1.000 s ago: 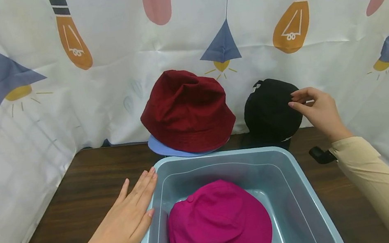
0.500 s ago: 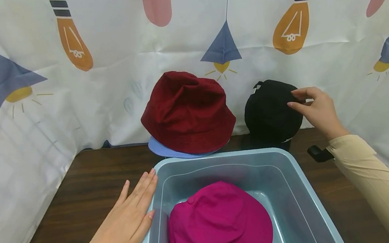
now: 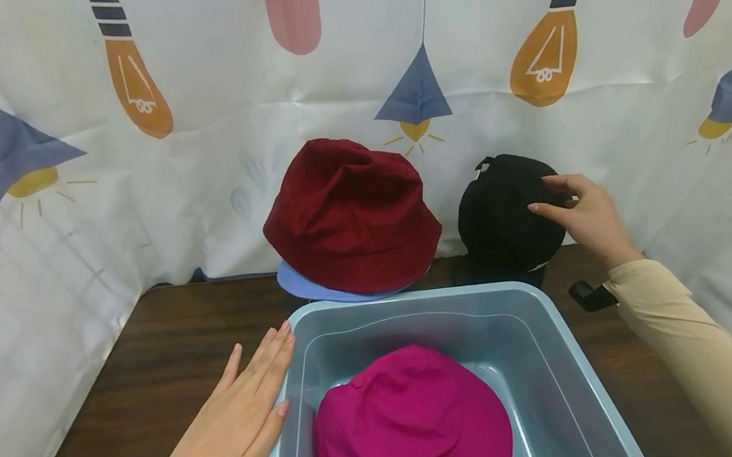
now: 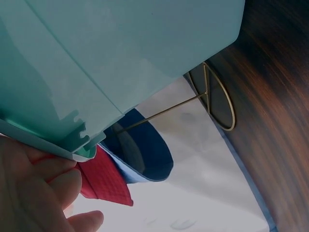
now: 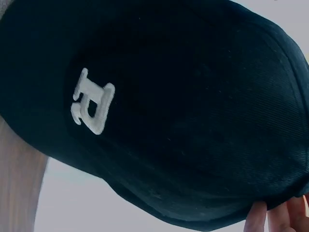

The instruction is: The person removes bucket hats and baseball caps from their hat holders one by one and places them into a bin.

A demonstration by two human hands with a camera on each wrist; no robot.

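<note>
My left hand [image 3: 238,418] lies with straight fingers along the left rim of a light blue plastic tub [image 3: 553,358]. In the left wrist view its fingers [image 4: 65,186] touch the rim's outer side. A magenta cap [image 3: 415,425] lies in the tub, brim toward the lower right. At the back right, my right hand [image 3: 592,216] is at the right side of a black cap [image 3: 504,213], thumb over the crown and fingertips at its edge, with a gap between them. The right wrist view shows the cap's white letter [image 5: 94,101] and several fingertips [image 5: 258,217] at its border.
Behind the tub a dark red bucket hat [image 3: 350,215] sits above a light blue brim [image 3: 318,286]. A thin wire stand [image 4: 161,113] shows in the left wrist view. White cloth with a lamp print [image 3: 209,164] hangs behind the dark wood table [image 3: 192,339].
My right hand has shifted slightly left over the black cap, and its thumb and fingertips have spread apart a little. The left hand and the hats stay in place.
</note>
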